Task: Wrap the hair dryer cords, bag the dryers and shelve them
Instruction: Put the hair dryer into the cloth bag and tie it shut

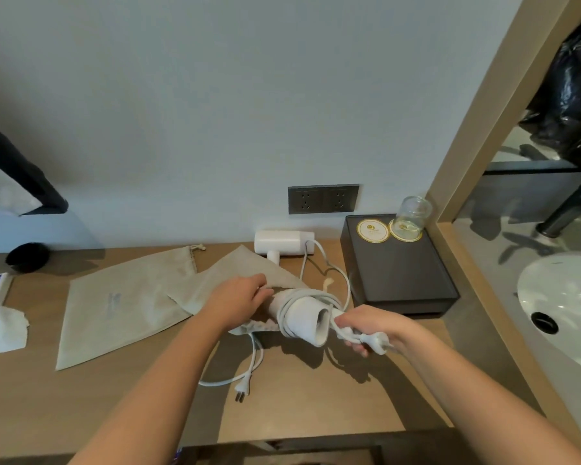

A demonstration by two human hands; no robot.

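Note:
A white hair dryer [305, 319] is held just above the wooden table [316, 397], its nozzle facing me and its cord coiled several times round the body. My left hand [237, 302] grips the dryer's rear end. My right hand [369, 330] holds the plug end of that cord [378, 342] beside the nozzle. A beige drawstring bag [239, 273] lies under my left hand, and a second one [121, 307] lies flat to the left. A second white dryer [284, 242] rests by the wall with its cord unwrapped. A loose cord with plug [241, 384] trails toward me.
A black tray [399, 280] at the right carries an upturned glass [411, 216] and coasters. A double wall socket [322, 198] is above the far dryer. A sink [564, 297] lies beyond a wooden divider. White tissue [0, 330] and a black round object [27, 258] sit at the left.

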